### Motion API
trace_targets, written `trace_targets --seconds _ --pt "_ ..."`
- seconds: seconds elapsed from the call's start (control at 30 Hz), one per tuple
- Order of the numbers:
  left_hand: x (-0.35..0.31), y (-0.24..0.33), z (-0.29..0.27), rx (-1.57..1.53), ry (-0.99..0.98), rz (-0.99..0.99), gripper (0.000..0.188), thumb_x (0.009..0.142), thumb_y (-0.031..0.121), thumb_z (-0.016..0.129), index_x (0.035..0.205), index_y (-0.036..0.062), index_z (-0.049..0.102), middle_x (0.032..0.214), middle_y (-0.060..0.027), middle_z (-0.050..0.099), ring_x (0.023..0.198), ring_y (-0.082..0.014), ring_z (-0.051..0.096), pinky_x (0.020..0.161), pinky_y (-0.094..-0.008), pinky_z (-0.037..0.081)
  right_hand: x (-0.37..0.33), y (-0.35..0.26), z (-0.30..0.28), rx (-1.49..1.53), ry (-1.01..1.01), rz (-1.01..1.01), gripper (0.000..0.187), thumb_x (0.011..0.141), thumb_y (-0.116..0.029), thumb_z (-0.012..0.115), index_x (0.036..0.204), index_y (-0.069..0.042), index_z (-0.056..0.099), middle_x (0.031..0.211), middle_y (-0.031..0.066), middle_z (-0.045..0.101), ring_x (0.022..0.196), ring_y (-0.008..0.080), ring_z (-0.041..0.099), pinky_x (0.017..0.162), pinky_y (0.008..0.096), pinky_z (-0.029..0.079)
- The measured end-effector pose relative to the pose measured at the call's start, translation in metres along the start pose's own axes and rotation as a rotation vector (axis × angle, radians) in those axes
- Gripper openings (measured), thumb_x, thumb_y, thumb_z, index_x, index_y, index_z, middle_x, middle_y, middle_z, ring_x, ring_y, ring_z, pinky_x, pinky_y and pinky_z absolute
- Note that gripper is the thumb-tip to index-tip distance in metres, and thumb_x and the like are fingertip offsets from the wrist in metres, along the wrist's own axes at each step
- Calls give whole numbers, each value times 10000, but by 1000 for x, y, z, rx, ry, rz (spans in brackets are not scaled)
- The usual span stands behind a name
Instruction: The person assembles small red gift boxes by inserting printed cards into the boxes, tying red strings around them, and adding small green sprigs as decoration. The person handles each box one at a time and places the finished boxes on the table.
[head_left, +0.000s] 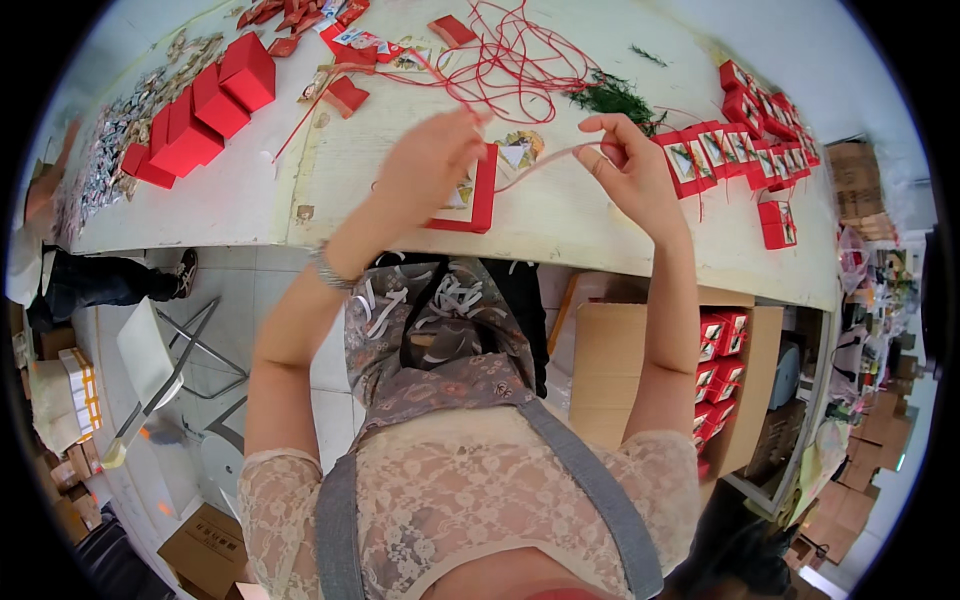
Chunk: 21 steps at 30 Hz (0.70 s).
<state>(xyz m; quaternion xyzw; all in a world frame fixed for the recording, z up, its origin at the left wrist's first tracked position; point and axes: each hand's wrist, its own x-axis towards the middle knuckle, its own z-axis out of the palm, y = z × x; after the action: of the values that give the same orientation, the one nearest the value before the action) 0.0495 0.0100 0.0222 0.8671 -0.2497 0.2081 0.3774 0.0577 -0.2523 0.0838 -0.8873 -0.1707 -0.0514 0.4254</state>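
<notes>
currently apart: left hand arched over red box, grip unclear; right hand raised, pinching pinkish ribbon.

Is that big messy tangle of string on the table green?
No, the tangled string on the whitish table is red.

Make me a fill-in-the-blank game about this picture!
1. The tangled cord on the table is coloured ____.
2. The hand with a bracelet on its wrist is the person's ____ one.
3. The leafy sprigs near the right hand are coloured ____.
4. The large box holding small red boxes is made of ____.

Missing words: red; left; green; cardboard.
</notes>
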Motion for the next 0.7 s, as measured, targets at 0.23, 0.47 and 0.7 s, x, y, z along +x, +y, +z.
trace_targets --seconds 0.23,0.47,0.7 --pt "-1 -6 33 247 -225 68 284 934 174 554 1191 55 572 1159 -139 652 1171 -280 574 1042 -437 418 -14 32 -19 217 30 105 153 834 19 590 961 -49 641 634 -84 349 586 19 315 539 192 296" --pt "1 -2 33 253 -213 87 259 931 174 558 1153 46 595 1124 -140 666 1146 -284 590 1039 -440 420 -16 68 -17 618 341 200 129 818 56 563 891 -32 622 656 -79 463 581 0 350 530 187 286" --pt "0 -6 39 255 -134 143 284 943 188 554 1172 28 601 1096 -139 669 1073 -278 624 982 -413 465 -20 45 -16 384 296 195 115 859 -7 599 960 -42 642 705 -65 547 601 5 409 539 184 332"
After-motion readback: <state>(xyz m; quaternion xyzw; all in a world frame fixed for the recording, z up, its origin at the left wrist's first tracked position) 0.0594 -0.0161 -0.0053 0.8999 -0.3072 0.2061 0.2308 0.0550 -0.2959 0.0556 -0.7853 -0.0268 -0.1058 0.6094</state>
